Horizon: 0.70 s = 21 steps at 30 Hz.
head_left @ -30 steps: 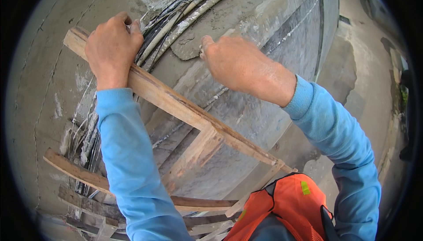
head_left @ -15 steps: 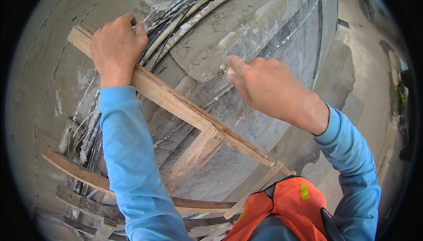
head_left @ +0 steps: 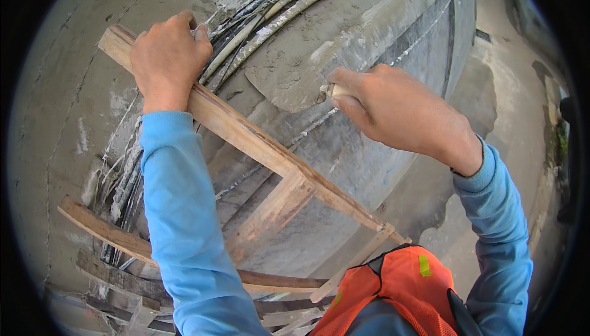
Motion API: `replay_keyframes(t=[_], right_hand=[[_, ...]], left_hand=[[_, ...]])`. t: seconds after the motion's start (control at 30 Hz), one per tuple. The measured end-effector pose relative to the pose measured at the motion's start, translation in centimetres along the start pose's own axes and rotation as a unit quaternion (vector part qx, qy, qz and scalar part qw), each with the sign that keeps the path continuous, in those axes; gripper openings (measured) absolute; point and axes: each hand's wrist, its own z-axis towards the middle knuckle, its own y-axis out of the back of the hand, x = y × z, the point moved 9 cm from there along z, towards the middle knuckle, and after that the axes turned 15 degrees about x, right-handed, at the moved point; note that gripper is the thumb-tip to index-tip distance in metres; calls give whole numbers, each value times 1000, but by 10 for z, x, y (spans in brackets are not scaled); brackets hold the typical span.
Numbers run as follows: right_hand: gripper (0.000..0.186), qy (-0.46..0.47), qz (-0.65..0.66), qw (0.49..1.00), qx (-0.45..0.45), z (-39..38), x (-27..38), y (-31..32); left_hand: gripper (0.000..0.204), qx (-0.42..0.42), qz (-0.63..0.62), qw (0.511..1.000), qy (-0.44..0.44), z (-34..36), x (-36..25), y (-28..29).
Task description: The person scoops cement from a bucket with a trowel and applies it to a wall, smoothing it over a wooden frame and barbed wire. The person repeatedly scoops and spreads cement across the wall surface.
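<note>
A trowel is in my right hand (head_left: 399, 105), the fingers closed round its pale handle (head_left: 337, 91). Wet grey mortar coats the trowel blade (head_left: 283, 81), which lies close over the plastered ledge. Across the upper part of a wooden board (head_left: 246, 128) reaches my left hand (head_left: 169, 56), its fingers curled closed. By its thumb shows a thin whitish strand; whether the fingers pinch it, I cannot tell. Just right of that hand runs a bundle of dark cables and pale conduits (head_left: 270, 26), spattered with mortar.
Freshly plastered wall (head_left: 46, 127) fills the left side. A wooden crosspiece (head_left: 273, 210) joins the board, and another curved plank (head_left: 107, 228) lies below my left forearm. More loose wires (head_left: 126, 179) hang near the wall. Pavement (head_left: 470, 213) lies far below at the right.
My right hand has shifted slightly right and up, with the trowel blade moving a little right. My left hand keeps its place above the board; the whole view has shifted slightly.
</note>
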Motion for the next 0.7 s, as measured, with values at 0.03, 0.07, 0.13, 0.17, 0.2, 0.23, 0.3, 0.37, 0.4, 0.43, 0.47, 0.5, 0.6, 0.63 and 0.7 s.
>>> replay_keyframes(t=[0.03, 0.07, 0.13, 0.17, 0.2, 0.23, 0.3, 0.37, 0.4, 0.43, 0.47, 0.5, 0.6, 0.63, 0.7], right_hand=[[31, -13, -1, 1000, 13, -5, 0, -1], [31, 17, -24, 1000, -6, -8, 10, 1], [31, 30, -68, 997, -8, -12, 20, -3], [31, 32, -93, 995, -13, -11, 24, -6], [30, 40, -111, 993, -13, -8, 27, -10], [30, 62, -125, 990, -33, -5, 33, -11], [29, 22, -142, 989, -22, 8, 26, -19], [26, 3, -152, 987, -42, 14, 17, -17], [22, -4, -156, 986, -57, 14, 11, -13], [20, -2, -161, 983, -85, 11, 7, -5], [20, -31, -163, 983, -75, 9, -5, -1], [21, -51, -167, 982, -78, 5, -17, 5], [27, -92, -157, 979, -91, -2, -52, 24], [31, -118, -148, 978, -91, -4, -64, 27], [32, -89, -116, 985, -87, -3, -70, 21]], left_hand=[[25, -6, 4, 1000, -5, -1, 0, 1], [25, -6, 10, 1000, -5, -1, 0, 1], [24, -11, 30, 999, -6, -1, -1, 1], [25, -3, 26, 1000, -1, -1, 0, -1], [25, 4, 23, 1000, 4, 0, 1, -3], [25, 7, 21, 1000, 6, 0, 1, -3], [25, 1, 20, 1000, 1, -1, 1, -3], [26, -2, 19, 1000, 1, -1, 1, -3], [26, 0, 17, 1000, 4, -1, 2, -4], [26, 9, 18, 1000, 9, 0, 3, -5], [26, 0, 17, 1000, 3, -1, 2, -3], [27, -3, 19, 1000, -1, -1, 1, -2], [27, 3, 18, 1000, 4, -1, -1, 0], [27, 3, 20, 1000, 8, -1, -1, 1], [26, 16, 12, 1000, 19, 0, 0, 1]])
